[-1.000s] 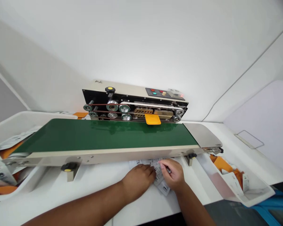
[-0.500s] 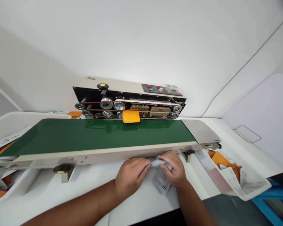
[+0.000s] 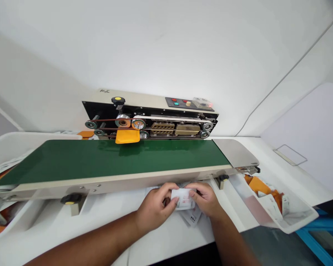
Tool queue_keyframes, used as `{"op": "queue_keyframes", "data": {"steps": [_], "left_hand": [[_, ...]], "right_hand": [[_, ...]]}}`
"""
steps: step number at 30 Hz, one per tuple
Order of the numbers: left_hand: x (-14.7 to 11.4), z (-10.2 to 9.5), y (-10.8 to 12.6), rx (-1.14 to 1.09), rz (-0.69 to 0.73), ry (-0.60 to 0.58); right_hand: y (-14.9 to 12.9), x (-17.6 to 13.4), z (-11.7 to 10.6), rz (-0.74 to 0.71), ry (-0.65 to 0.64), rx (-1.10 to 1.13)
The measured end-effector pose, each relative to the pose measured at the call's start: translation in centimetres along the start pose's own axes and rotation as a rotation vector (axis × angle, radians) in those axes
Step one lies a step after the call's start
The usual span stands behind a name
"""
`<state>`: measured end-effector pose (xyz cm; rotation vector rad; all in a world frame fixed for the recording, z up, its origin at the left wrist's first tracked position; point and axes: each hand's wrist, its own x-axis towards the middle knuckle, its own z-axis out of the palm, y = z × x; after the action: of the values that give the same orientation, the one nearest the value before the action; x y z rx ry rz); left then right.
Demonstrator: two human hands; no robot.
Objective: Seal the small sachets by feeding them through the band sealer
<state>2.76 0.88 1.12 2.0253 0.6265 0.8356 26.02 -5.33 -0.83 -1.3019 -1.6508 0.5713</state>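
Fingers (image 3: 170,206) on both hands are clamped on the white packet (image 3: 184,201), so nothing's loose there. Left hand (image 3: 153,210) has its left end, right hand (image 3: 207,199) has the right end, thumbs toward the camera. It's up over some printed packets (image 3: 193,218) on the surface (image 3: 166,242), just in front of the belt (image 3: 161,159). Can't tell if it's actually resting on the ones below.

For this bit of handling, I'd pinch right at the edges with light, even pressure on both sides. It looks thin, so squeezing hard or letting one hand pull more than the other would probably crease it. Thumbs off the red print too, if you want to see that face properly. I'd also watch the stack underneath: a dragging wrist could fan those out or snag one along with it.

Meanwhile there's an orange packet (image 3: 127,136) at the machine's (image 3: 147,98) rollers, over the belt and well away from both hands. Personally I'd work low, on the near side of the rail (image 3: 144,180), and not reach across those rollers.
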Motion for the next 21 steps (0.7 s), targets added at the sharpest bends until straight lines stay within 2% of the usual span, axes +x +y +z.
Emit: {"op": "queue_keyframes", "data": {"steps": [3, 6, 8, 10, 12, 14, 15, 16, 17, 19, 21], "left_hand": [[0.0, 0.2, -0.2, -0.037, -0.043, -0.010], [0.0, 0.3, -0.2, -0.062, -0.066, -0.016], [-0.1, 0.3, -0.3, -0.061, -0.065, -0.015], [-0.1, 0.3, -0.3, -0.057, -0.056, -0.029], [0.0, 0.3, -0.5, -0.070, -0.027, -0.049], [0.0, 0.2, -0.6, -0.095, 0.018, -0.056], [0.0, 0.2, -0.6, -0.104, 0.037, -0.049], [0.1, 0.1, -0.6, -0.108, 0.048, -0.039], [0.1, 0.1, -0.7, -0.106, 0.051, -0.032], [0.0, 0.1, -0.7, -0.091, 0.050, -0.036], [-0.1, 0.2, -0.7, -0.073, 0.061, -0.060]], "right_hand": [[0.3, 0.0, 0.0, 0.008, 0.060, -0.002], [-0.2, 0.4, -0.2, -0.007, 0.035, -0.023], [-1.2, 0.7, -0.7, 0.010, -0.066, -0.036], [-2.5, 0.9, -1.6, 0.039, -0.232, -0.049], [-3.7, 1.1, -3.2, 0.066, -0.399, -0.056], [-4.5, 1.5, -5.4, 0.125, -0.464, -0.033], [-4.7, 1.9, -6.7, 0.178, -0.438, -0.003], [-4.7, 2.4, -8.1, 0.234, -0.357, 0.039], [-4.7, 3.1, -9.6, 0.281, -0.221, 0.093], [-4.5, 5.0, -12.6, 0.312, 0.140, 0.223], [-4.1, 7.3, -15.3, 0.264, 0.497, 0.344]]}}
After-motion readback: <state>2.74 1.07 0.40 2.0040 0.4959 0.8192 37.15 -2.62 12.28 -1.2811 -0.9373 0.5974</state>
